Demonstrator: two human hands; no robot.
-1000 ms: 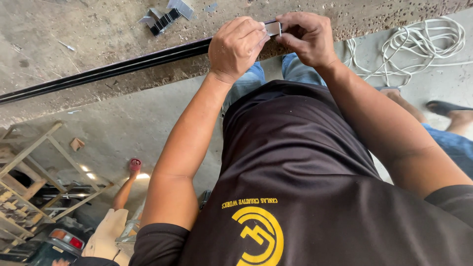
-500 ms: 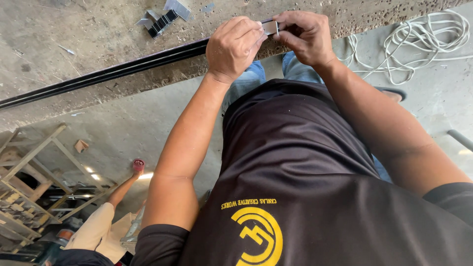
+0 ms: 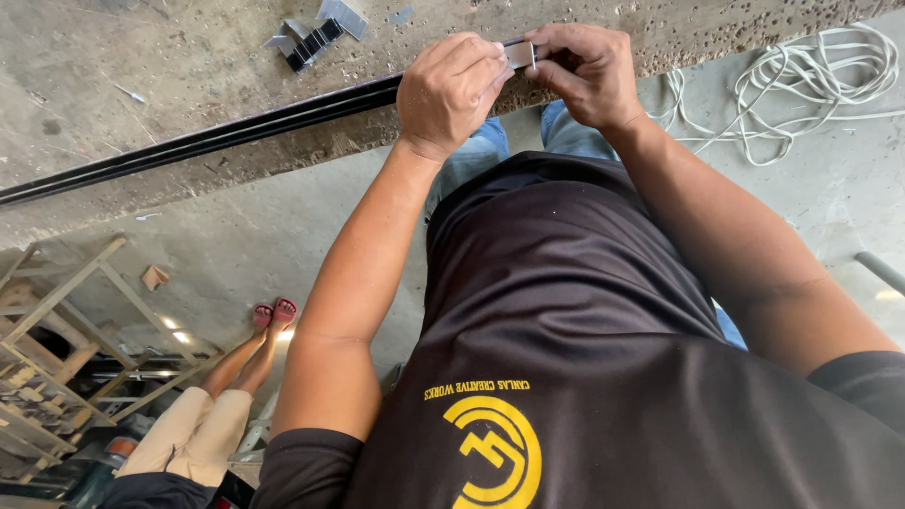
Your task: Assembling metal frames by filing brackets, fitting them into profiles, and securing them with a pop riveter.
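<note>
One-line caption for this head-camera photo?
Both hands, left hand and right hand, pinch a small metal piece at a long black rail's end.

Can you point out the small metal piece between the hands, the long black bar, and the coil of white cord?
Metal piece [image 3: 519,54], head view, on its pale face between the fingers.
Black bar [image 3: 236,137], head view, midway along its length.
White cord [image 3: 801,85], head view, on a loop of the coil.

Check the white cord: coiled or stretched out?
Coiled: the white cord lies in loose overlapping loops on the floor, right of the hands.
</note>
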